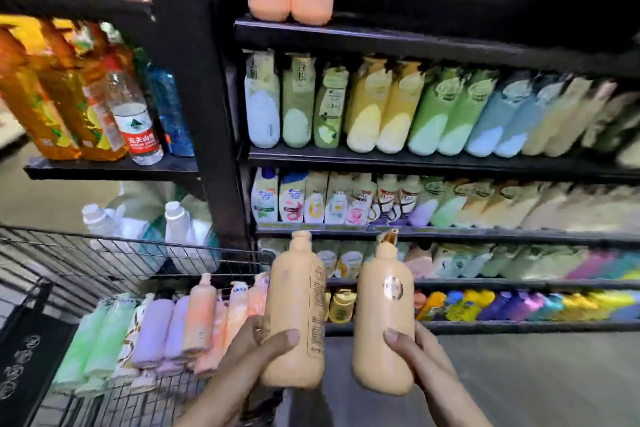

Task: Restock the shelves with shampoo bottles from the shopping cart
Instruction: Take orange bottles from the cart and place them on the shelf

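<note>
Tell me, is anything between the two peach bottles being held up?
Nothing held: in the head view the left bottle and right bottle stand apart, with only stocked shelves behind the gap.

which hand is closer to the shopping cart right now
Left. The left hand holds an orange bottle right beside the shopping cart, next to its bottles. The right hand holds another orange bottle farther right, before the shelves.
</note>
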Action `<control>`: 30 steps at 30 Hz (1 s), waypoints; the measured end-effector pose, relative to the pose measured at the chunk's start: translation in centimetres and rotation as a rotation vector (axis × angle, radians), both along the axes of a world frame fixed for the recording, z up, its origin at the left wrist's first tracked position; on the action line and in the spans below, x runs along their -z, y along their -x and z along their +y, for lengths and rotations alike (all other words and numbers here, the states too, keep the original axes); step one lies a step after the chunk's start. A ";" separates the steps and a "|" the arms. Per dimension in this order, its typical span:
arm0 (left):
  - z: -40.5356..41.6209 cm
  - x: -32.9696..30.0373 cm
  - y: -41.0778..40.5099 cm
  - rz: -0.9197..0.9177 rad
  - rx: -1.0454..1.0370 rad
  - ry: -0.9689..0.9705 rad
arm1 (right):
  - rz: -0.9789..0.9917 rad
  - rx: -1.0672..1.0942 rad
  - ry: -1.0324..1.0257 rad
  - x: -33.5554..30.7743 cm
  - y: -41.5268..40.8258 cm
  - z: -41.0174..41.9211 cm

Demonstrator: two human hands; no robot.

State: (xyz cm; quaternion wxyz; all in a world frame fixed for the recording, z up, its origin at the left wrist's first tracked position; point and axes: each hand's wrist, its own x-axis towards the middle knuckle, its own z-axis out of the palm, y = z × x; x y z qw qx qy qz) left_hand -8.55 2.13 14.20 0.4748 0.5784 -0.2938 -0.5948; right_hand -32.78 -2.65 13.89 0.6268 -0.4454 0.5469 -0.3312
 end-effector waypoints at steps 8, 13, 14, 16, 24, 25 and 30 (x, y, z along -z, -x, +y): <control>-10.3 -8.3 1.0 -0.094 0.086 0.269 | -0.127 -0.003 0.249 -6.8 0.0 -9.0; -17.8 -14.9 1.8 -0.146 0.077 0.485 | -0.164 0.039 0.467 -13.4 0.9 -15.6; -19.2 -16.2 2.0 -0.152 0.070 0.525 | -0.166 0.043 0.514 -14.7 1.1 -17.0; -22.0 -18.6 2.5 -0.160 0.033 0.582 | -0.152 0.071 0.600 -16.9 1.3 -19.8; -31.6 -25.1 4.5 -0.295 -0.111 0.732 | -0.097 0.068 0.869 -26.0 0.7 -31.2; -32.9 -25.6 4.6 -0.319 -0.128 0.734 | -0.077 0.066 0.893 -26.8 0.6 -32.5; -38.2 -27.5 4.5 -0.443 -0.215 0.741 | -0.019 0.075 0.973 -28.4 -0.1 -38.0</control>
